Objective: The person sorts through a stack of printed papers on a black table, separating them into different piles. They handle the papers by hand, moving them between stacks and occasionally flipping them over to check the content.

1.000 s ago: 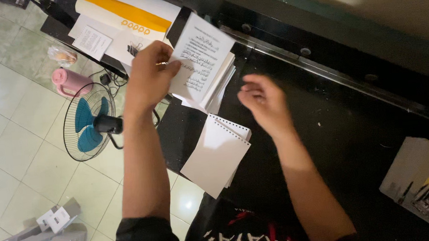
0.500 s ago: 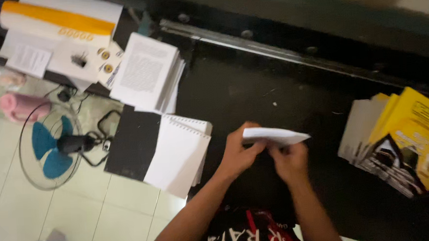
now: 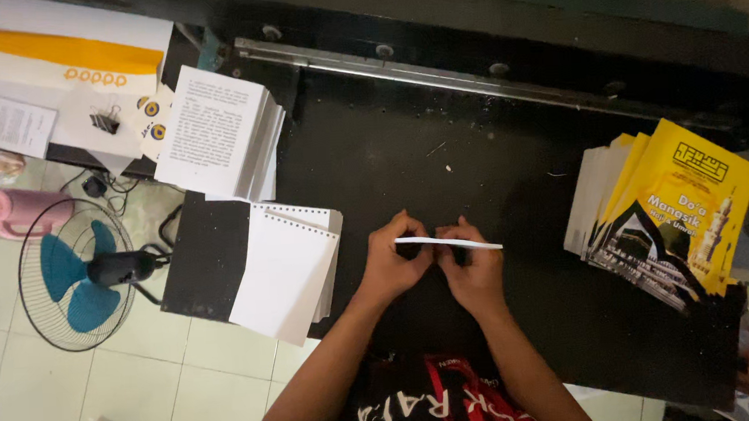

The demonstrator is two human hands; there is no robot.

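Wide black worktable (image 3: pixel 440 156) across the view, with a long metal rail (image 3: pixel 436 77) along its far edge and much bare dark surface between rail and hands. At the left edge, a black panel (image 3: pixel 206 253) reaching over the tiled floor (image 3: pixel 127 377), where a standing fan (image 3: pixel 74 273) with blue blades and a pink jug (image 3: pixel 11 212) sit below. On the right side, a fanned pile of yellow-covered booklets (image 3: pixel 673 208), well apart from the hands, close to the right table edge. At far left, a white roll with an orange band (image 3: pixel 59 60), and near it a stack of printed pages (image 3: pixel 217 133). Below that stack, a stack of blank punched sheets (image 3: pixel 288 270), hanging partly over the near table edge, just beside the left forearm. In the middle, near the front edge, a thin sheaf of white pages (image 3: pixel 449 243) held level and seen edge-on above the black surface. Left hand (image 3: pixel 394 265) closed on its left end, thumb and fingers pinched together. Right hand (image 3: pixel 473 274) closed on it from below near the middle, fingers curled shut around the sheaf.
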